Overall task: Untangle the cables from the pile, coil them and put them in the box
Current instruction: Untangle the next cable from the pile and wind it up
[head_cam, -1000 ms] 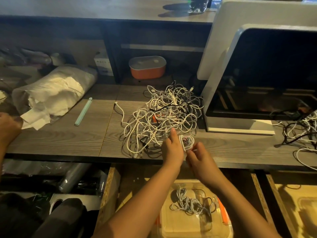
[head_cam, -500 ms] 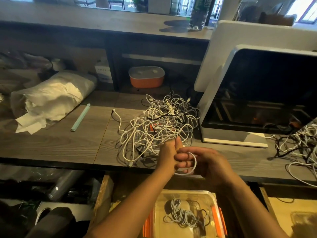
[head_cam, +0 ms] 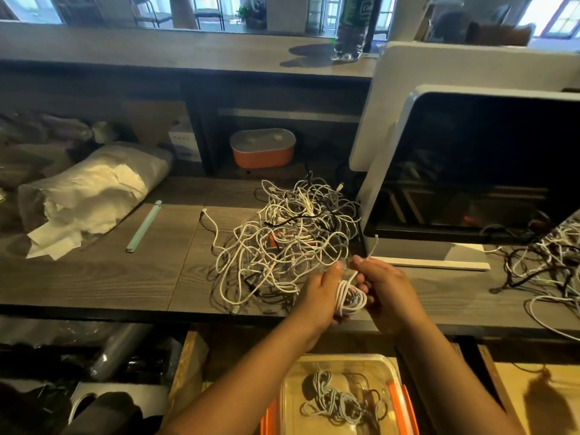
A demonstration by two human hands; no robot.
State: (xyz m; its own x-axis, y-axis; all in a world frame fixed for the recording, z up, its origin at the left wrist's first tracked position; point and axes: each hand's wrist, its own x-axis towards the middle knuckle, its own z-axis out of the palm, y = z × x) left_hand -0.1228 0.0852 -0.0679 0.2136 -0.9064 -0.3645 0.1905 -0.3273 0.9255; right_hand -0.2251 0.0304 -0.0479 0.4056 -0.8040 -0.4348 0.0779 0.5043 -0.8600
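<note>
At the front edge of the worktop (head_cam: 94, 277), just in front of the pile (head_cam: 282, 240), the left hand (head_cam: 318, 291) gripped a small white coil (head_cam: 351, 298) of cable. Its fingers curled round one side of the loops, probably so the turns could not spring apart. The right hand (head_cam: 387, 287), close beside it, pinched the cable's loose tail (head_cam: 373, 246), whose tip stood up above the fingers. Held that way, the tail looked ready to be wound round the loops or tucked through them to lock the coil.

The pile lay tangled near the middle of the worktop, up against the base of the monitor (head_cam: 470, 171). It was mostly white cords with a few dark ones. The box (head_cam: 342, 358) sat open below the front edge, almost directly beneath the hands, with coiled cables (head_cam: 337, 400) already inside. That left only a short drop for the finished coil. Most of the pile was not yet sorted.
</note>
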